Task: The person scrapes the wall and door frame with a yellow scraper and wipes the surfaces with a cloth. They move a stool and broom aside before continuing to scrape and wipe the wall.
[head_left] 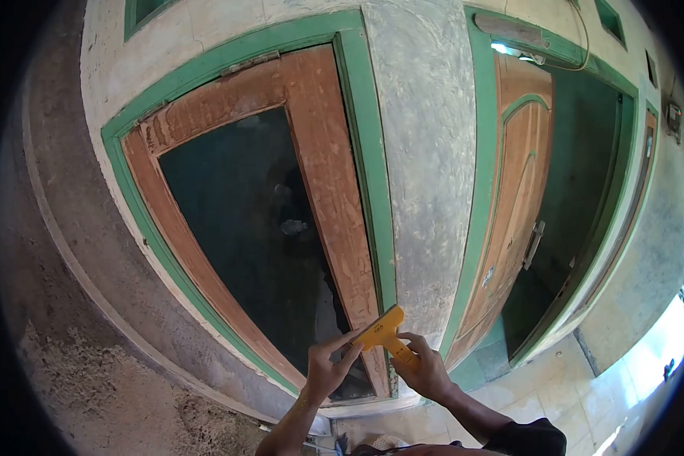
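Note:
A yellow scraper (381,328) with a wide head and dark markings is held up in front of the lower right part of a wooden-framed window. My right hand (429,372) is wrapped around its handle. At the left end of the head, the fingers of my left hand (328,371) pinch the edge. Behind them is the brown window sash (329,182), its finish patchy and worn, around a dark glass pane (235,205). A green outer frame (366,152) surrounds the sash.
A rough grey wall strip (425,144) separates the window from a wooden door (520,175) standing ajar in a green frame. Pale floor tiles (543,414) lie at lower right. Bare, crumbly ground (76,380) runs along the lower left, beside a raised ledge.

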A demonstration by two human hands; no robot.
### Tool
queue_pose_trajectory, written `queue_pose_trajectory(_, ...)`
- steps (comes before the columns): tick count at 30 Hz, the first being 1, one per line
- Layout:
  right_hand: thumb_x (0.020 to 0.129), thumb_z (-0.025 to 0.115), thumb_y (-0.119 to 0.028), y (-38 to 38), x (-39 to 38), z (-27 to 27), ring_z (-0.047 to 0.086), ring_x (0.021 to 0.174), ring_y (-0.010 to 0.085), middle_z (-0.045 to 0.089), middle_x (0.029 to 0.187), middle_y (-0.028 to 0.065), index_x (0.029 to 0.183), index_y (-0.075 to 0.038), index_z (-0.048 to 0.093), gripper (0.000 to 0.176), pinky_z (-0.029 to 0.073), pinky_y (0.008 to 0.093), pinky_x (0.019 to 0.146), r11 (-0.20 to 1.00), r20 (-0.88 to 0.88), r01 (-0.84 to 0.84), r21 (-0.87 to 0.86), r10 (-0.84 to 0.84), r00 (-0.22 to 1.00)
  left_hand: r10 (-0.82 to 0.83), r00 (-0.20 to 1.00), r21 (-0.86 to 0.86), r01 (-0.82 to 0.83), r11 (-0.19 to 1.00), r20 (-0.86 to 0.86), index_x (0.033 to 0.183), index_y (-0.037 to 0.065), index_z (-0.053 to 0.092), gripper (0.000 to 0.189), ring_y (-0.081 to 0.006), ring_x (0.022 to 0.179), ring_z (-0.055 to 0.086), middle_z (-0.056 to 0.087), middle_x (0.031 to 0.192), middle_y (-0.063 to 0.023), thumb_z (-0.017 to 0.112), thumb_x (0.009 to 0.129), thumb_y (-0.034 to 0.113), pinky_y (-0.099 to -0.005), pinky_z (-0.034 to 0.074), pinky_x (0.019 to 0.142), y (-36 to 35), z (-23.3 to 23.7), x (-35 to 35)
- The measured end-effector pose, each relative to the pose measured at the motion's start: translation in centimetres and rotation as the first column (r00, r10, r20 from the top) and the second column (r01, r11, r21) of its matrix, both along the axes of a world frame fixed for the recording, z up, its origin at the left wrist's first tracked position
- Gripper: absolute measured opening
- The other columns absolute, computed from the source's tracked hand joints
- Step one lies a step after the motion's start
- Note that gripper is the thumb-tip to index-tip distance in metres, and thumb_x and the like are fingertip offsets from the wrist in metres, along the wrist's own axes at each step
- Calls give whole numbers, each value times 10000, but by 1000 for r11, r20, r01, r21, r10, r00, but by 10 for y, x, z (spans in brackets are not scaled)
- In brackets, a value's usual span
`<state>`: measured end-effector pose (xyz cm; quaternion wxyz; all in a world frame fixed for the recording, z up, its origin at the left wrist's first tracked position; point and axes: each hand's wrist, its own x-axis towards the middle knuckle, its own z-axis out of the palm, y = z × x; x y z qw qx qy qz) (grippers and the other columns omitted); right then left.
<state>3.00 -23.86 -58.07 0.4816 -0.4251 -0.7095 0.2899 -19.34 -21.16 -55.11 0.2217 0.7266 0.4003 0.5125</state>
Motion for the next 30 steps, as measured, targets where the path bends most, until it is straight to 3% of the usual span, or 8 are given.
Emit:
queue_pose_trajectory(13, 914, 723, -104, 9, -11, 38, 739, 794, 339, 697, 1041, 184, 1445, -71, 514, 571, 602, 413, 660, 959, 166, 61, 277, -110, 980, -108, 991, 153, 118, 981, -73, 1237, -34, 703, 374, -160, 763, 718, 768, 931, -144, 784, 889, 79, -278, 573, 741, 13, 46, -24)
queue_pose_trajectory(16, 928, 699, -106, 16, -7, 65, 724, 726, 306, 694, 1013, 162, 1456, -90, 525, 556, 594, 404, 623, 939, 229, 72, 337, -157, 961, -230, 960, -34, 227, 973, -161, 1414, 5, 580, 582, -223, 1014, 703, 702, 1206, -189, 799, 899, 166, -335, 567, 867, 18, 77, -30)
queue_pose_trajectory(17, 937, 685, -95, 22, -5, 75, 708, 675, 275, 689, 995, 161, 1464, -100, 533, 549, 593, 389, 592, 900, 230, 58, 432, -172, 958, -44, 943, 204, 116, 972, -329, 1461, 9, 513, 684, -273, 1163, 619, 614, 1321, -206, 819, 877, 191, -381, 522, 961, 17, 91, -28)
queue_pose_trajectory(18, 937, 675, -77, 24, -2, 88, 704, 656, 263, 689, 973, 156, 1459, -103, 547, 538, 598, 384, 581, 902, 250, 69, 427, -191, 949, 175, 884, 448, 43, 893, -434, 1507, 12, 445, 789, -323, 1312, 535, 526, 1437, -223, 839, 854, 215, -427, 478, 1056, 16, 107, -26)
queue_pose_trajectory(21, 908, 677, -46, 44, 10, 144, 678, 608, 255, 663, 870, 173, 1476, -130, 546, 589, 583, 384, 563, 760, 258, 85, 645, -321, 911, 128, 858, 504, 166, 847, -497, 1530, 26, 386, 922, -388, 1439, 359, 384, 1535, -235, 880, 777, 218, -496, 372, 1165, 21, 158, -14)
queue_pose_trajectory(23, 916, 645, -66, 58, 12, 198, 620, 562, 266, 608, 775, 155, 1443, -121, 587, 533, 551, 398, 549, 649, 180, 138, 748, -399, 899, 42, 776, 624, 471, 624, -629, 1503, 26, 423, 905, -380, 1439, 399, 371, 1569, -205, 874, 760, 278, -519, 387, 1163, 33, 196, 11)
queue_pose_trajectory(27, 888, 673, -86, 91, 15, 303, 662, 833, 299, 644, 964, 163, 1401, -135, 628, 517, 548, 432, 724, 421, 134, 96, 902, -485, 864, 193, 800, 821, 533, 206, -568, 1482, 106, 449, 976, -340, 1457, 392, 433, 1539, -143, 917, 627, 148, -495, 376, 1211, 76, 278, 73)
queue_pose_trajectory(30, 908, 661, -122, 121, 29, 374, 672, 949, 328, 693, 1067, 162, 1314, -102, 662, 406, 542, 466, 825, 104, 18, 43, 994, -522, 853, 170, 803, 821, 553, 145, -571, 1442, 143, 501, 923, -307, 1429, 439, 522, 1469, -110, 917, 619, 138, -472, 387, 1209, 80, 356, 77)
